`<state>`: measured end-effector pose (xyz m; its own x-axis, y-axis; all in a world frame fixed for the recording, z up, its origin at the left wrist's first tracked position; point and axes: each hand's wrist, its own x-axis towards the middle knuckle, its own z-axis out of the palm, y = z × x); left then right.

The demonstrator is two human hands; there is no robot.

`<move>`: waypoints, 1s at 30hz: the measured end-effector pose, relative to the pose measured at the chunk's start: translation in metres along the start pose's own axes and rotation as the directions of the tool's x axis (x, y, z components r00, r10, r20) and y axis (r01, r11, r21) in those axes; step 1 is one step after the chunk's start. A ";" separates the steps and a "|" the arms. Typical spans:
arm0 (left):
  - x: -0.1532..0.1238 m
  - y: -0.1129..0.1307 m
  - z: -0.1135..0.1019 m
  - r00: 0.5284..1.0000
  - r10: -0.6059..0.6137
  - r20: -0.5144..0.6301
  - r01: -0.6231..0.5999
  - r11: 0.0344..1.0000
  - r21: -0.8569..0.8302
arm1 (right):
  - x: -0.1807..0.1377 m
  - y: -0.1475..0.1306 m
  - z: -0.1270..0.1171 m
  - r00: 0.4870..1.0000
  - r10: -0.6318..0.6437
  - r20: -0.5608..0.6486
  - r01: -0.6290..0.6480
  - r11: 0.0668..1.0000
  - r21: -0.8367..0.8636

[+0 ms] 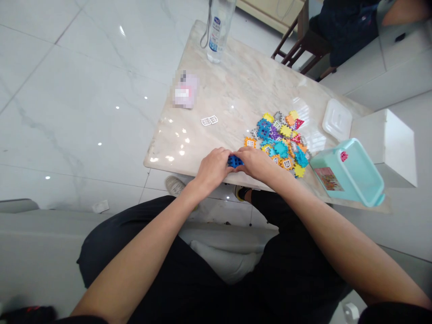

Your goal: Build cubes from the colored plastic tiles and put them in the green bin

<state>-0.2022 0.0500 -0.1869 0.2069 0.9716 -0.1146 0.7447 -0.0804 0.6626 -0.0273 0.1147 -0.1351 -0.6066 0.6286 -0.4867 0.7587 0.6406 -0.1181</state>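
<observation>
My left hand [215,165] and my right hand [254,162] meet at the near edge of the marble-topped table [189,139]. Between them they grip a blue interlocking building piece [235,161] with a grid of openings; the fingers cover much of it. Just beyond my right hand lies a heap of colourful interlocking building pieces [281,147], in yellow, orange, blue, purple, red and grey, some with white window inserts. Two white window-shaped pieces [209,120] rest on the table past my left hand.
A clear water bottle [219,33] stands at the far edge, with a blurred pink item [186,91] nearer. At right are a white lid [336,119], a teal plastic tub [337,157] lying on its side and a white box [398,146]. Someone sits by a wooden stool [303,38].
</observation>
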 end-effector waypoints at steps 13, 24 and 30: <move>-0.002 0.006 -0.006 0.999 0.021 0.035 -0.025 0.990 0.141 | -0.005 -0.005 0.000 1.000 0.024 0.010 -0.024 0.999 -0.032; 0.011 -0.023 -0.052 0.932 -0.259 -0.255 0.217 0.959 -0.182 | 0.002 0.012 0.008 0.995 -0.103 -0.006 0.102 0.993 -0.059; 0.018 -0.023 -0.055 0.927 -0.238 -0.291 0.169 0.956 -0.242 | -0.003 0.019 -0.001 0.990 -0.110 -0.084 0.109 0.994 -0.023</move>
<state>-0.2510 0.0813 -0.1633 -0.1700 0.9843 -0.0481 0.5932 0.1412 0.7926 -0.0112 0.1252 -0.1352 -0.7042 0.5890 -0.3963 0.6828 0.7149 -0.1507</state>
